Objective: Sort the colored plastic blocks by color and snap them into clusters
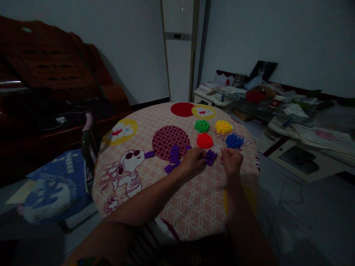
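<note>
A tight bunch of small purple plastic pegs stands upright on the table between my two hands. My left hand is closed at the bunch's left edge, its fingertips pinched on a purple peg there. Just right of the bunch, my right hand is closed with thumb and fingers together; whatever it may hold is hidden. More purple pegs lie on their sides left of my left hand, some partly behind it. Beyond my hands stand bunches of red pegs, green pegs, yellow pegs and blue pegs.
A patterned cloth covers the round table. To the left are a chair with a blue bag and a wooden bench. A cluttered glass-topped cabinet stands at the right, and a tall white cabinet-like unit behind.
</note>
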`<state>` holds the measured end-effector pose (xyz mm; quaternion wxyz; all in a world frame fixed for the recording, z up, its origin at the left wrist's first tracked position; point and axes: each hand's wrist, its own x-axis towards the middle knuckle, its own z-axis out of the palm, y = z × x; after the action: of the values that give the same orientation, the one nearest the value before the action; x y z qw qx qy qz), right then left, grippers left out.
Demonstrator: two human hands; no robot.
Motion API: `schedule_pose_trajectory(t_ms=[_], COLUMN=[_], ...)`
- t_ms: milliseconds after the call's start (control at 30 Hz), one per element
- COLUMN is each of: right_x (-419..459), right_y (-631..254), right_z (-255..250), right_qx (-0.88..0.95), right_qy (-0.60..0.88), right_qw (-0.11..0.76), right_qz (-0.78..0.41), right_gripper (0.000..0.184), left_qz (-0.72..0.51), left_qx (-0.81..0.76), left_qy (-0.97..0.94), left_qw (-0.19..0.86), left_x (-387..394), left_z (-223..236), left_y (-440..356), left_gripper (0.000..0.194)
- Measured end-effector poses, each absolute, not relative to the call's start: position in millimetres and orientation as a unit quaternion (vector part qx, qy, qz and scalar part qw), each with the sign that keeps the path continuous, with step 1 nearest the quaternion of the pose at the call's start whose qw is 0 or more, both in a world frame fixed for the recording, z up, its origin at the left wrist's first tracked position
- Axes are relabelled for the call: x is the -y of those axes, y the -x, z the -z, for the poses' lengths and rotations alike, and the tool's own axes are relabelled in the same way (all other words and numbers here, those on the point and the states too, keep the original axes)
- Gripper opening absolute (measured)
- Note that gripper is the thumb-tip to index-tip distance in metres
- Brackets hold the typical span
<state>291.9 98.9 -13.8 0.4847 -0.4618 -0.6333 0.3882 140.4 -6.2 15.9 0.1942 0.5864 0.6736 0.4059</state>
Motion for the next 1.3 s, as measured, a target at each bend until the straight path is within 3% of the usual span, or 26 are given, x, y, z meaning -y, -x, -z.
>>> schedule_pose_trajectory(t_ms=[333, 500, 633, 767, 900, 1100, 1200, 1300], right_x=[-100.1, -103.5, -103.7, -100.7, -99.4, -101.0, -101.2, -101.2], right_y=[-294.2, -292.1, -291.8, -292.6, -292.7, -292.7, -292.9, -293.0], right_z=[17.1, 22.8, 23.3, 19.5, 17.4, 18.8, 19.6, 20.1], right_qx=[0.628, 0.633, 0.639, 0.638, 0.633, 0.636, 0.639, 0.64], right_qy=[0.464, 0.465, 0.46, 0.461, 0.464, 0.458, 0.461, 0.462], right_qw=[0.489, 0.486, 0.487, 0.485, 0.484, 0.491, 0.49, 0.49], right_qz=[-0.389, -0.383, -0.38, -0.381, -0.387, -0.379, -0.372, -0.37], right_gripper=[0.034, 0.035, 0.035, 0.035, 0.035, 0.033, 0.034, 0.034], left_qz=[-0.338, -0.237, -0.185, -0.208, -0.264, -0.418, -0.44, -0.433], left_qx=[-0.719, -0.835, -0.822, -0.794, -0.795, -0.706, -0.665, -0.675], left_qy=[-0.598, -0.496, -0.535, -0.564, -0.54, -0.549, -0.562, -0.557], left_qw=[0.103, 0.001, 0.063, 0.091, 0.082, 0.159, 0.219, 0.215], left_x=[18.0, 31.3, 29.6, 23.0, 22.6, 19.6, 11.3, 3.6], left_z=[-45.3, -46.2, -29.3, -20.7, -24.1, -29.9, -23.7, -16.6], left_y=[-86.3, -30.9, -14.1, -9.3, -6.9, -36.5, -64.6, -88.5], left_gripper=[0.009, 0.028, 0.025, 0.015, 0.011, 0.027, 0.02, 0.014])
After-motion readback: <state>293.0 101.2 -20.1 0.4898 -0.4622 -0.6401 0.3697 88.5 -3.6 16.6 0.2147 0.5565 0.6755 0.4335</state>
